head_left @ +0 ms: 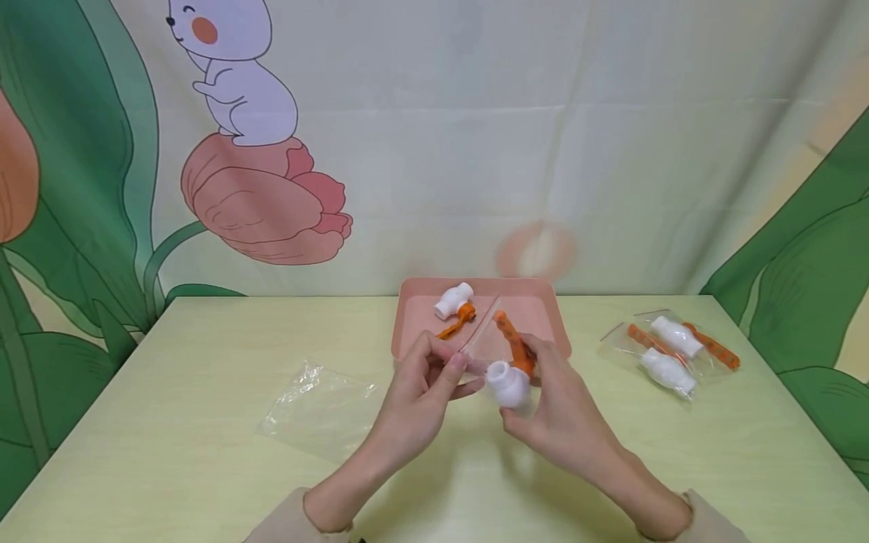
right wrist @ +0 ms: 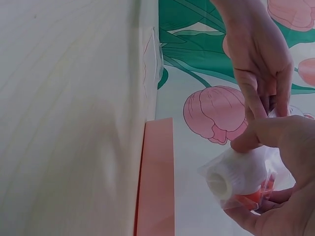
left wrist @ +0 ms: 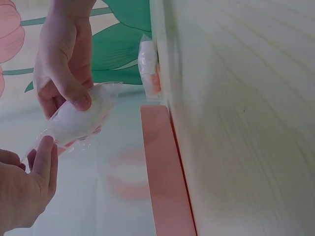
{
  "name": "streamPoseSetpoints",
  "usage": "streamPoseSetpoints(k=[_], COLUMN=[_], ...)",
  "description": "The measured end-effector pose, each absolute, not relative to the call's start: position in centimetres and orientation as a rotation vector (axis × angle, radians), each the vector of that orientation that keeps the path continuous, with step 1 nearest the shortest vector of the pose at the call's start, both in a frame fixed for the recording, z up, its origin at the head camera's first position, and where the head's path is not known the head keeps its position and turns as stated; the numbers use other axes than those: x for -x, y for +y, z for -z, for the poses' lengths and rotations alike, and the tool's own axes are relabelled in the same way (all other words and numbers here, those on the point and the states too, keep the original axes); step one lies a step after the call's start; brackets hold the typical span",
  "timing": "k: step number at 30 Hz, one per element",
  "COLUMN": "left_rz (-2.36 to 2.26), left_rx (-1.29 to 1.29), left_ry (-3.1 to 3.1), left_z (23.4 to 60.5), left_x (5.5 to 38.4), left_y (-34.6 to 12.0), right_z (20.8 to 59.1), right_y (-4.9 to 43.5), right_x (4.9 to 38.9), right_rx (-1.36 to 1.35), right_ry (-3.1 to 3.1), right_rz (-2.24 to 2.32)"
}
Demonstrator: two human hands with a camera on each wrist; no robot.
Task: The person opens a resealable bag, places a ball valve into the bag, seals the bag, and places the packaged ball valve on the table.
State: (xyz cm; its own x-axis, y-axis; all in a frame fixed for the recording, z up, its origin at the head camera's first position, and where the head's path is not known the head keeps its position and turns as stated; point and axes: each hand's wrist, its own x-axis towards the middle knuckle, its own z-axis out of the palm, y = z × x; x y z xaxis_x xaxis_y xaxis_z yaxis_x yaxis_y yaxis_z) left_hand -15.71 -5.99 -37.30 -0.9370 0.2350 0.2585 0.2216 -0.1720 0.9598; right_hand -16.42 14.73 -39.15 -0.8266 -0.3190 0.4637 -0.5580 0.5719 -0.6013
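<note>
Two beige sleeves (head_left: 288, 520) at the near edge on my head feed, hands past them. Left hand (head_left: 417, 381): fingers curled in, thumb and forefinger pinching the edge of a clear bag (head_left: 484, 341). Right hand (head_left: 566, 403): fingers part-bent round the bagged white fitting (head_left: 509, 388) and orange handle (head_left: 517, 351), thumb on the fitting. I have that pack up off the counter (head_left: 224, 362), in front of the tray's near side; the handle points away from the person.

Beyond, left: flat clear bag (head_left: 319, 415) on the counter. Right: second pack (head_left: 621, 343), two white fittings (head_left: 672, 354) plus two orange handles (head_left: 716, 348) inside. Pink tray (head_left: 478, 283) at the far side, holding one white fitting with an orange handle against it. Behind it all I see a printed backdrop (head_left: 421, 166), white animal on a pink tulip.
</note>
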Motion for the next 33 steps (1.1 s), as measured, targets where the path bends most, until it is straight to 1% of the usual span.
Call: streamPoseSetpoints(k=[14,24,33], left_rz=[-2.108,-1.875,-1.799], left_rx=[-0.644,-0.607,-0.624], left_ry=[2.14,2.306,2.33], left_z=[37.6,37.8,37.9], left_x=[15.8,16.0,15.9], left_y=[-6.5,-7.5,-8.0], right_z=[39.7,40.1,40.3], right_y=[16.6,19.1,22.0], right_x=[16.7,17.0,17.4], right_rx=[-0.601,-0.448,-0.393], right_ry=[-2.57,-2.683,-2.746], right_rz=[-1.102,-1.044,-0.908])
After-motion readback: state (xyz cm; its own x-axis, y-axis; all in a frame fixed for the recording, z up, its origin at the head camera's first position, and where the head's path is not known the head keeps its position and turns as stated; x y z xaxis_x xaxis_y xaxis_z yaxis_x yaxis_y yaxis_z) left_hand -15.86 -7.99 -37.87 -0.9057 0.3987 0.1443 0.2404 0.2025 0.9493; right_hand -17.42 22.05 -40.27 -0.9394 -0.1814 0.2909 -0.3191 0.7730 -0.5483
